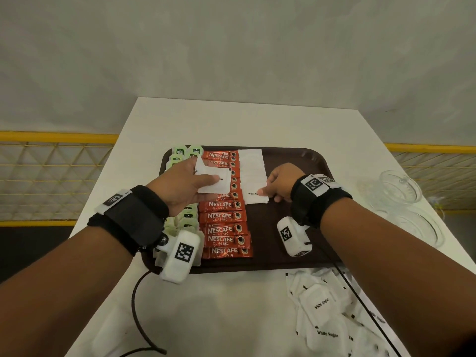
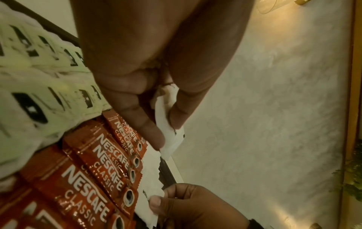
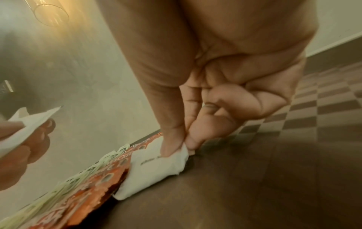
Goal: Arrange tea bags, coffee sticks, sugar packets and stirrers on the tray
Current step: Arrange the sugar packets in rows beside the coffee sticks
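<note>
Head view: right hand [image 1: 279, 182] pinching a sugar packet [image 1: 255, 195] onto the tray [image 1: 291, 217], left hand [image 1: 180, 186] holding spare packets [image 1: 213, 180], so a clumsy nudge probably wrecks the coffee sticks [image 1: 224, 217] row.

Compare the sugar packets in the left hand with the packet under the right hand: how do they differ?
The packets in the left hand are lifted above the coffee sticks; the packet at the right hand lies flat on the tray. The first are gripped as a bunch, the second pinched at its edge. Both are white sugar packets.
</note>
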### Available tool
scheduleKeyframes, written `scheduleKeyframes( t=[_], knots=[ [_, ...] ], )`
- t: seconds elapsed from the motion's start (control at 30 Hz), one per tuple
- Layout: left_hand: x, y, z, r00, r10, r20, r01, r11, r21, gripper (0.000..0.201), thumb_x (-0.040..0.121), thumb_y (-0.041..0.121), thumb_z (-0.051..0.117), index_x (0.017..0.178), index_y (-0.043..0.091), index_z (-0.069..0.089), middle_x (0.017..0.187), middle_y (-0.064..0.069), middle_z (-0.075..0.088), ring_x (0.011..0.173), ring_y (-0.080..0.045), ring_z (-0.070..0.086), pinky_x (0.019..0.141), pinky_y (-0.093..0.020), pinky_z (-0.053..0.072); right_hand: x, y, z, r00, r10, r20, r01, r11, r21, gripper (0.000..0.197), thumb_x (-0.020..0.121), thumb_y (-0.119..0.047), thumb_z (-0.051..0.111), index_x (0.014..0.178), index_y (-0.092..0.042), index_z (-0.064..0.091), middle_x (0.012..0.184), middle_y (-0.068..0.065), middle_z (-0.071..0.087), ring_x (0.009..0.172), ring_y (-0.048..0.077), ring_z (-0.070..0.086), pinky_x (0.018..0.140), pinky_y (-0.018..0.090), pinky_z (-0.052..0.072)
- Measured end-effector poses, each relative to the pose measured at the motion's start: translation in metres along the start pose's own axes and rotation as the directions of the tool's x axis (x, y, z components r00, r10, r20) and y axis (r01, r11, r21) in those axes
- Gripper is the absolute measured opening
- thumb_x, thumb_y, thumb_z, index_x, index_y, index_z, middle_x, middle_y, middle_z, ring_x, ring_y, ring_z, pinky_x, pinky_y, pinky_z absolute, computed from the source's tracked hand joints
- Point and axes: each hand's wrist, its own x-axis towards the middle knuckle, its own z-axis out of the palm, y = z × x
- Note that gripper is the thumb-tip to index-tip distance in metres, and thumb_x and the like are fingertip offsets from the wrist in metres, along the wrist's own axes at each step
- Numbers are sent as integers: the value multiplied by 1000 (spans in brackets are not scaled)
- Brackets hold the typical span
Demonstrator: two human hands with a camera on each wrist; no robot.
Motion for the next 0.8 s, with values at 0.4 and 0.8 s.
scheduleKeyframes(
  t=[0.4, 0.8],
  knots=[
    [-4, 2, 12, 991, 45, 128, -31, 994, -102, 33, 94, 2, 61, 125, 13, 59, 120, -8, 70, 109, -24, 69, 78, -31, 61, -40, -24, -7, 935, -350, -51, 351, 901, 253, 35, 88, -47, 62, 104, -16, 66, 92, -1, 68, 74, 9, 59, 65, 24, 48],
    [-11, 7, 17, 998, -54, 39, 60, 984, -169, 18, 99, 12, 52, 112, 1, 57, 111, -23, 65, 91, -29, 71, 74, -30, 62, -43, 16, -11, 971, -237, 16, 185, 800, 571, 22, 89, -12, 67, 109, -4, 63, 99, 18, 71, 65, 14, 61, 56, 21, 50]
  ],
)
